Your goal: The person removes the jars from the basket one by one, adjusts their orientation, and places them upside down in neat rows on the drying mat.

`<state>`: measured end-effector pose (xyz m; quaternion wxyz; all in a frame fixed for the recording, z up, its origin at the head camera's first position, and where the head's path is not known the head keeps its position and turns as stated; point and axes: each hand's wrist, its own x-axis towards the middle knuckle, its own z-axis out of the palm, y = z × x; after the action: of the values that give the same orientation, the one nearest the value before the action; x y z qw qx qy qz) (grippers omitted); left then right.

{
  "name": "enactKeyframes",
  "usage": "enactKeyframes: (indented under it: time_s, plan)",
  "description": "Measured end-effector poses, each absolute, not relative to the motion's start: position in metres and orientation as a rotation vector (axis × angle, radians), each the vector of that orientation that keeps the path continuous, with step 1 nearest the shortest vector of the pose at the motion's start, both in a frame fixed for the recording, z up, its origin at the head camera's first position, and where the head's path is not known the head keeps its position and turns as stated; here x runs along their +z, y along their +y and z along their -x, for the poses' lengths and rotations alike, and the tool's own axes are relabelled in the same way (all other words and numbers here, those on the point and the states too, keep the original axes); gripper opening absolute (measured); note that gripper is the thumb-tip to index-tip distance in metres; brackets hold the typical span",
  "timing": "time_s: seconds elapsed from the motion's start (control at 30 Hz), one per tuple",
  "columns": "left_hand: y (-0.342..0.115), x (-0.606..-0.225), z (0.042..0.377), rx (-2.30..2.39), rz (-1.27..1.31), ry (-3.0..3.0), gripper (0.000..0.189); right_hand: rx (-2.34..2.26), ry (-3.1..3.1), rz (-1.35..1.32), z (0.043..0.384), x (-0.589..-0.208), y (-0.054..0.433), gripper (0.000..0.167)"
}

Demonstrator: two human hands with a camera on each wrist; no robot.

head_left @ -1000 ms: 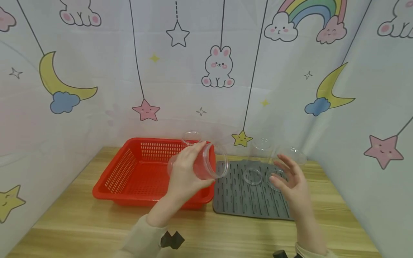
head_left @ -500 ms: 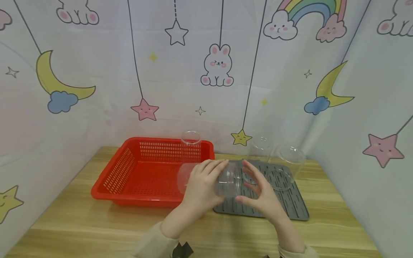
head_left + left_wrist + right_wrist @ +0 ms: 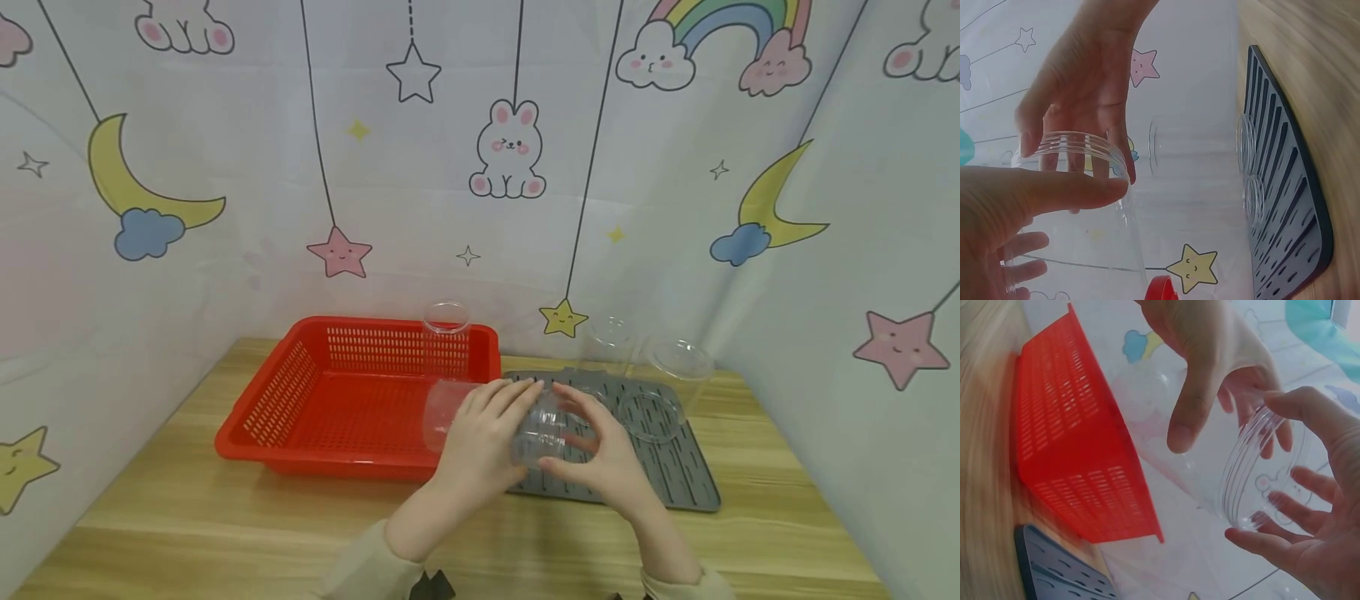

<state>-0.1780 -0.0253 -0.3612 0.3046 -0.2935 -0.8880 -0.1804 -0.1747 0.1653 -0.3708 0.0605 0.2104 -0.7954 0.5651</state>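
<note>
A clear screw-mouth jar (image 3: pixel 538 429) is held on its side above the line where the red basket meets the grey mat, its mouth towards the right. My left hand (image 3: pixel 480 437) grips the jar round its body, thumb along the near side. At the threaded mouth, my right hand (image 3: pixel 603 454) holds the rim between thumb and fingers, plain in the right wrist view, where the threaded rim (image 3: pixel 1244 469) sits inside its grasp. Two more clear jars stand on the mat: a wide one (image 3: pixel 678 360) and a narrower one (image 3: pixel 609 332), partly behind my right hand.
The red plastic basket (image 3: pixel 255 454) stands on the wooden table (image 3: pixel 172 533) at left, a clear tall jar (image 3: pixel 446 321) upright at its back right corner. Right of it lies the grey ribbed mat (image 3: pixel 693 483). A printed curtain (image 3: pixel 420 175) closes off the back and sides.
My left hand has brought the jar down and rightwards, levelling it towards the mat. My right hand has moved left from the wide jar and come round the held jar's mouth.
</note>
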Motion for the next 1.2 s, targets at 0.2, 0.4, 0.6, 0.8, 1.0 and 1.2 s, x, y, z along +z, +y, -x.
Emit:
enactKeyframes:
  time_s: [0.2, 0.4, 0.6, 0.8, 1.0, 1.2]
  plan:
    - [-0.027, -0.36, 0.181, -0.533, 0.813, -2.389, 0.109, 1.693, -2.414, -0.587, 0.176, -0.37, 0.168, 0.082]
    - [-0.034, -0.356, 0.189, -0.84, 0.869, -2.331, 0.114, 1.666, -2.397, -0.507, 0.178, -0.367, 0.175, 0.08]
    - [-0.043, -0.353, 0.194, -1.441, 0.751, -2.081, 0.101, 1.737, -2.281, -0.431, 0.175, -0.359, 0.18, 0.08]
    - [-0.049, -0.352, 0.196, -1.903, 0.473, -1.835, 0.09, 1.846, -2.149, -0.399, 0.173, -0.355, 0.18, 0.081]
    - [-0.046, -0.357, 0.197, -2.418, 0.426, -1.528, 0.09, 1.937, -2.004, -0.431, 0.172, -0.358, 0.176, 0.082]
    - [-0.038, -0.364, 0.198, -2.754, 0.47, -1.26, 0.085, 1.994, -1.893, -0.49, 0.171, -0.362, 0.17, 0.08]
